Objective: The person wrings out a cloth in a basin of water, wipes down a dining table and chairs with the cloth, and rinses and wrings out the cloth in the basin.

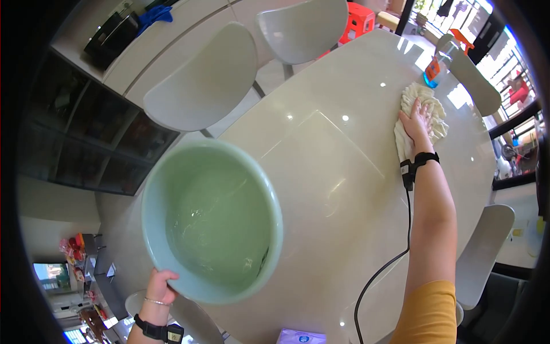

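My left hand (162,285) grips the near rim of a pale green plastic basin (276,223), its thumb over the edge and the other fingers hidden beneath. The basin holds what looks like clear water and sits at the left side of the glossy table (321,252). My right arm reaches far across the tabletop. At its end my right hand (418,121) lies flat with fingers spread on a crumpled cream cloth (439,119). Just beyond the cloth stands a spray bottle (433,70) with blue liquid and an orange trigger.
Pale chairs (209,80) line the far side, and another chair (487,252) stands at the right. A purple tissue pack (301,336) is at the near edge. A black cable (372,275) runs from my right wrist strap across the table. A red stool (360,22) stands behind.
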Demonstrator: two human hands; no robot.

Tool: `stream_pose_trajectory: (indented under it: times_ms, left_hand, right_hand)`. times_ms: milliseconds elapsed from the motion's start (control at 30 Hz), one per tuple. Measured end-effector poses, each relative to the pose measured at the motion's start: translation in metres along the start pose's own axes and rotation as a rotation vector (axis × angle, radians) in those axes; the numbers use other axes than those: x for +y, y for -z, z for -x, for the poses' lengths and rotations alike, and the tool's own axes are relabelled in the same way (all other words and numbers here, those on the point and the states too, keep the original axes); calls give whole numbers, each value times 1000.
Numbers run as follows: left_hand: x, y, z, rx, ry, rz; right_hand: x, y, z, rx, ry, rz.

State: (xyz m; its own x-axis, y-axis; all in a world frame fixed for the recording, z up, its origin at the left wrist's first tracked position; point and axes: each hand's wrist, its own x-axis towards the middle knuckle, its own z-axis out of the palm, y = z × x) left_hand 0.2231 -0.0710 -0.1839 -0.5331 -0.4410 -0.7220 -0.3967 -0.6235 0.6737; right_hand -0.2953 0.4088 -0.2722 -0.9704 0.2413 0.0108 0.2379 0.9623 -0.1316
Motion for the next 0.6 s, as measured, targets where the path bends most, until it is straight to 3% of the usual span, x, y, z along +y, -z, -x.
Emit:
stream_pose_trajectory:
  times_ms: [133, 200, 233, 333, 367, 433, 533, 567, 600]
  left_hand:
    - [-15, 43, 23, 40, -10, -15]
    - [-17, 52, 35, 32, -3, -18]
    - [-20, 56, 38, 46, -7, 9]
    - [-30, 67, 39, 68, -9, 64]
    - [-31, 68, 37, 61, -5, 73]
    - [-35, 71, 33, 47, -2, 58]
    - [-37, 81, 29, 35, -24, 20]
    - [-37, 82, 27, 26, -27, 15]
    - [-39, 83, 26, 17, -22, 14]
  right_hand:
    - [-77, -17, 8, -48, 205, -126]
    - [-143, -42, 34, -7, 491, -195]
    - [-185, -45, 66, -59, 555, -155]
    - [-270, -51, 189, -135, 1020, -289]
    - [-289, -41, 235, -268, 1035, -328]
    - [-287, -41, 304, -206, 1417, -273]
    - [-257, -45, 309, -264, 1374, -298]
    - [-232, -46, 292, -47, 1390, -181]
    - [-204, -32, 272, -82, 1206, -261]
